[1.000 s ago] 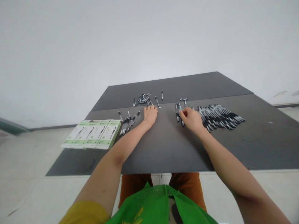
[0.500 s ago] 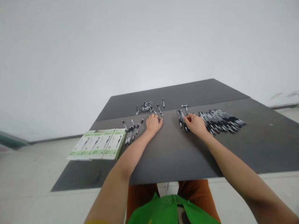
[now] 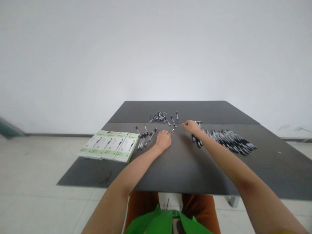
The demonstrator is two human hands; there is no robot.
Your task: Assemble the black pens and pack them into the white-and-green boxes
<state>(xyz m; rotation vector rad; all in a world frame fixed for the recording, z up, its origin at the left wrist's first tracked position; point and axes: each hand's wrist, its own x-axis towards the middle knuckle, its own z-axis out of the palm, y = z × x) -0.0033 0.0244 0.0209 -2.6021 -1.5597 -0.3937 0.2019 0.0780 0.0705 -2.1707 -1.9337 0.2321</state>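
My left hand (image 3: 163, 139) rests on the grey table beside a small group of pens (image 3: 144, 140), fingers lying on the surface and holding nothing that I can see. My right hand (image 3: 191, 126) is raised a little over the table with its fingers pinched together. Whatever is between its fingertips is too small to make out. Between the hands lie small light pieces (image 3: 173, 129). Some pens (image 3: 199, 142) are partly hidden under my right wrist. A long row of black and clear pens (image 3: 230, 141) spreads out to the right of it.
Several flat white-and-green boxes (image 3: 109, 145) with pen pictures lie overlapped at the left edge. A loose heap of pen parts (image 3: 159, 117) sits farther back, with single pieces (image 3: 177, 115) to its right. The table (image 3: 180, 169) stands near a white wall.
My right hand has left the pens and moved left and away from me. My left hand has drawn back toward me, uncovering small pieces. The camera view has levelled.
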